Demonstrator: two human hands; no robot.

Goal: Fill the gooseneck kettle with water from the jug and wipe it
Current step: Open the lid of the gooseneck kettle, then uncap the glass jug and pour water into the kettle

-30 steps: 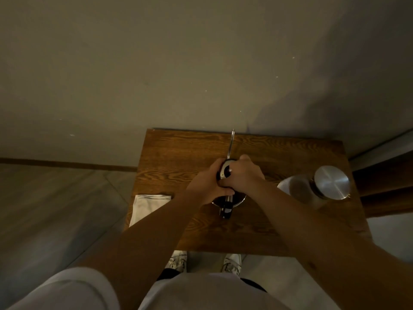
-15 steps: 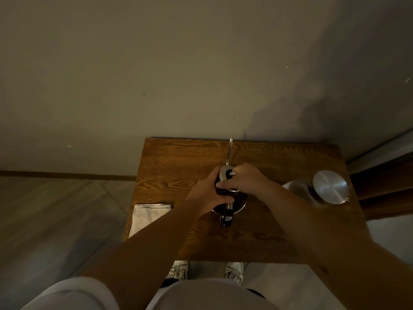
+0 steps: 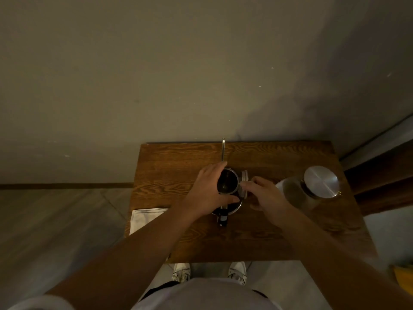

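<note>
No writing is readable. On the wooden counter [image 3: 178, 166] by a plain wall, the left hand [image 3: 206, 189] grips the open kettle [image 3: 228, 186]; the right hand [image 3: 266, 195] pinches its lid [image 3: 243, 184]. The jug [image 3: 312, 189] stands right.

I look down at a brown wood table [image 3: 178, 166] by a wall, and my left hand [image 3: 207, 191] holds the side of the kettle [image 3: 228, 182], whose top is open and dark inside. My right hand [image 3: 266, 195] pinches the round lid [image 3: 243, 183], tipped up on its edge just beside the opening. A jug [image 3: 299, 193] with a shiny silver top stands at the right, a white cloth [image 3: 145, 218] lies at the left edge, and 2 shoes show below the table.
</note>
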